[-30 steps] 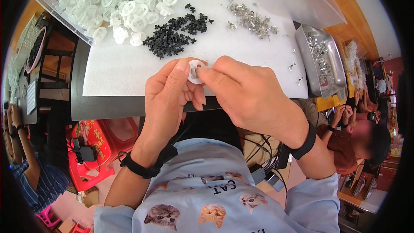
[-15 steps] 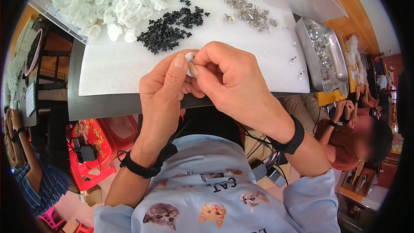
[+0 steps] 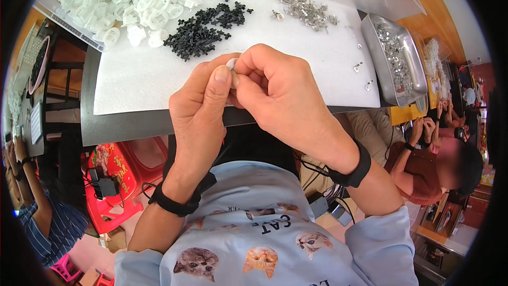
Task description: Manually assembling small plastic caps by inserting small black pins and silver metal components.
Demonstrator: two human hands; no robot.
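Two hands meet over the near edge of the white sheet (image 3: 137,87). The left hand (image 3: 201,100) pinches a white disc (image 3: 232,63), mostly covered, at its thumb tip. The disc lies between the left thumb and the right fingertips, touching both, so neither hand is nearer; its long axis is hidden. The right hand (image 3: 283,92) bends thumb and forefinger against it; whether these pinch anything cannot be told. Beyond: loose clips (image 3: 358,67) at right, near the steel tray (image 3: 382,77); black crosses (image 3: 193,37) ahead-left; farthest, a clip heap (image 3: 301,8) and white parts (image 3: 143,5).
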